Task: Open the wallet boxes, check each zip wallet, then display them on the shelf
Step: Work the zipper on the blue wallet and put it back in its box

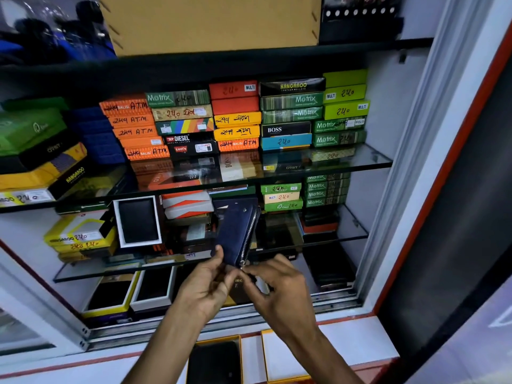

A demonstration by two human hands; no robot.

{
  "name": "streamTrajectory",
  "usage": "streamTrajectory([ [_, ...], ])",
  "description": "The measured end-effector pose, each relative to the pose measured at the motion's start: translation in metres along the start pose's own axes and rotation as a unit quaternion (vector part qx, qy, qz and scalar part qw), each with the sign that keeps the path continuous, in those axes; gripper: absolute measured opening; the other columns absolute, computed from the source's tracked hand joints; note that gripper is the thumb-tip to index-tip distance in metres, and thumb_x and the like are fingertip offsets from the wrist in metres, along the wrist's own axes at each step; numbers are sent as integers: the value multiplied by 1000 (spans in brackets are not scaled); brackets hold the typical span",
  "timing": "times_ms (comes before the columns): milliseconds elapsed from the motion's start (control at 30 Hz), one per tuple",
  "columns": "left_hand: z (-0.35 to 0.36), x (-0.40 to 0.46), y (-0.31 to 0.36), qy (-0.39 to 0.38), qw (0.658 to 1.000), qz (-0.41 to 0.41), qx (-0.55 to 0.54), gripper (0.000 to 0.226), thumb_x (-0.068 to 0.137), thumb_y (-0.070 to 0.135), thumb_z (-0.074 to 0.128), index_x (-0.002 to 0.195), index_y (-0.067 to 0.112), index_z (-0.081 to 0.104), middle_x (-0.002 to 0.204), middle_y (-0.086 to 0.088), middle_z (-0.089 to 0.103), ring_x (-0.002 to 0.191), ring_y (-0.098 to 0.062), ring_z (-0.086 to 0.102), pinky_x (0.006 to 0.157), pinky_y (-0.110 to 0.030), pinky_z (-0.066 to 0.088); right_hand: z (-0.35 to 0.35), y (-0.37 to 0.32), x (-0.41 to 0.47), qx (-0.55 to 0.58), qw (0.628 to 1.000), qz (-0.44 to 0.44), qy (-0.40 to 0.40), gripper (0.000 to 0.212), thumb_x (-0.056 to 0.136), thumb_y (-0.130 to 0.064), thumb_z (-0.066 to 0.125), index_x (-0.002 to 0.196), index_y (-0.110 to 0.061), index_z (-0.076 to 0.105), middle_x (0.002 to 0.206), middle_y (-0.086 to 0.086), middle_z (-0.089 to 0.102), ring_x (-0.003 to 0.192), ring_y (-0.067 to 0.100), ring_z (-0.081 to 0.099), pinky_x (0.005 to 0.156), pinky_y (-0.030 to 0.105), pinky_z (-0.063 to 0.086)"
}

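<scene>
head view: both hands are raised in front of an open display cabinet. the left hand (206,284) grips the lower corner of a dark blue zip wallet (235,234), thumb on its face, holding it upright and tilted a little to the right. the right hand (279,284) is closed in a pinch at the zip pull (242,264), at the bottom end of the silver zip that runs up the wallet's right edge. the wallet is in the air, in front of the lower glass shelf (327,241), not resting on anything. below, on the white worktop (360,345), lie an open yellow-edged box (214,358) with something dark in it and what looks like its lid (279,356) just beside it. the step in hand looks like the zip check. whether the zip is open or closed along its run i cannot tell. next, the right hand would need to draw the pull along the teeth while the left braces the wallet, then find a free spot on a shelf among the stacked boxes.
</scene>
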State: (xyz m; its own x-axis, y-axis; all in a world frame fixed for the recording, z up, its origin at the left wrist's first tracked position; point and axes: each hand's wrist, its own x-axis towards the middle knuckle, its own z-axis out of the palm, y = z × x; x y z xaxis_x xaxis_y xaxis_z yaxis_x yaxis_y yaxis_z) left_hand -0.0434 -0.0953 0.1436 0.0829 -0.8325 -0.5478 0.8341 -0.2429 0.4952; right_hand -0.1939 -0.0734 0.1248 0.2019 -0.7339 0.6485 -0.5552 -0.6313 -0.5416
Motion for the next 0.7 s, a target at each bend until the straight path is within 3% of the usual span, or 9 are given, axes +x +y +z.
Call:
streamTrajectory([
  [100, 3, -9, -2, -12, 1000, 19, -15, 20, 93, 15, 54, 84, -2, 60, 74, -18, 71, 69, -22, 72, 46, -42, 60, -4, 3, 4, -9, 1000, 13, -3, 12, 89, -34, 66, 95, -27, 72, 88, -11, 72, 84, 7, 59, 72, 19, 49],
  [167, 3, -14, -4, -7, 999, 30, -11, 18, 92, 14, 55, 87, -2, 59, 69, -20, 73, 53, -25, 73, 46, -46, 60, -8, 6, 8, -24, 1000, 19, 2, 8, 91, -32, 65, 96, -28, 70, 90, -13, 70, 87, 9, 59, 74, 21, 50],
  [267, 0, -17, -7, -23, 999, 40, 14, 15, 92, 13, 55, 93, -1, 58, 67, -19, 75, 69, -31, 74, 62, -50, 57, -16, 9, 16, -54, 998, 11, 6, 7, 92, -31, 63, 94, -28, 69, 91, -14, 69, 86, 11, 59, 71, 25, 51],
  [333, -3, -18, -6, -26, 997, 57, 48, 12, 93, 13, 53, 93, 3, 58, 67, -15, 76, 80, -29, 70, 64, -46, 58, -24, 10, 22, -74, 997, 13, 13, 6, 93, -29, 62, 93, -30, 68, 91, -15, 69, 86, 10, 58, 67, 26, 51],
  [433, -13, -18, -1, -48, 987, 100, 113, 13, 96, 12, 49, 95, 6, 61, 72, -8, 79, 68, -19, 76, 60, -35, 61, -44, 19, 33, -85, 994, 43, 51, 10, 94, -35, 59, 92, -31, 68, 91, -18, 70, 83, 5, 52, 61, 20, 43],
  [500, -19, -19, 4, -75, 977, 116, 161, 16, 96, 10, 48, 99, 6, 64, 81, -5, 80, 71, -15, 76, 61, -30, 63, -55, 25, 39, -74, 995, 45, 51, 18, 93, -43, 52, 91, -33, 68, 91, -20, 69, 84, 4, 50, 62, 18, 40],
  [600, -26, -21, 18, -116, 957, 133, 228, 21, 92, 6, 51, 105, 5, 68, 105, -8, 77, 86, -14, 75, 63, -27, 62, -61, 32, 45, -34, 999, 20, -7, 16, 90, -43, 54, 89, -34, 68, 89, -22, 68, 83, 4, 48, 65, 17, 40],
  [700, -30, -25, 31, -165, 920, 124, 334, 38, 79, 13, 64, 114, 1, 68, 122, -18, 69, 102, -19, 70, 78, -28, 60, -62, 40, 60, 7, 998, -4, -70, 12, 88, -42, 60, 88, -34, 70, 88, -23, 68, 84, 8, 49, 68, 20, 40],
])
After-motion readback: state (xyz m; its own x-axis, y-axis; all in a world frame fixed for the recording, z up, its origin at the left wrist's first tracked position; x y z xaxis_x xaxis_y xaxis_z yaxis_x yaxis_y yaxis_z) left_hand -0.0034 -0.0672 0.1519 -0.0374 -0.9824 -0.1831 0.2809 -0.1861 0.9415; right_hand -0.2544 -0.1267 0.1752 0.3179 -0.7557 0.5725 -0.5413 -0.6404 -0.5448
